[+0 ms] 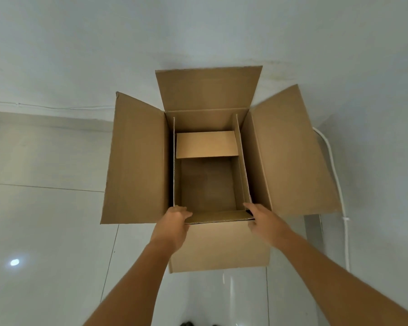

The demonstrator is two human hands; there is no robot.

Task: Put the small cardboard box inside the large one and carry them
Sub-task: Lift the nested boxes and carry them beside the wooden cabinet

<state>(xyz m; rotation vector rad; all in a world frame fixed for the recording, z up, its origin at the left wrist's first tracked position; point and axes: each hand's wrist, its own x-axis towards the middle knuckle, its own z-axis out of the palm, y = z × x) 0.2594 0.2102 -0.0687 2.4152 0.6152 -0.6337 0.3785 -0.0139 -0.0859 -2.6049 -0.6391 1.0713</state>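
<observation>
The large cardboard box (219, 245) stands upright on the pale tiled floor (45, 231), close to the white wall (80, 43), with its left, right and far flaps spread wide open. Down inside it sits the small cardboard box (207, 182), open-topped as well, its two side flaps standing up along the big box's inner walls and its far flap folded in level across the opening. Both arms reach in from below. The left hand (174, 228) has its fingers curled over the near edge at the left corner, gripping the cardboard there. The right hand (265, 222) is at the near right corner, fingers extended onto the rim beside the small box's upright flap; it is blurred, so I cannot tell whether it has closed on the edge or only touches it. A white cable (335, 175) runs down the wall to the right of the box, well clear of both hands.
</observation>
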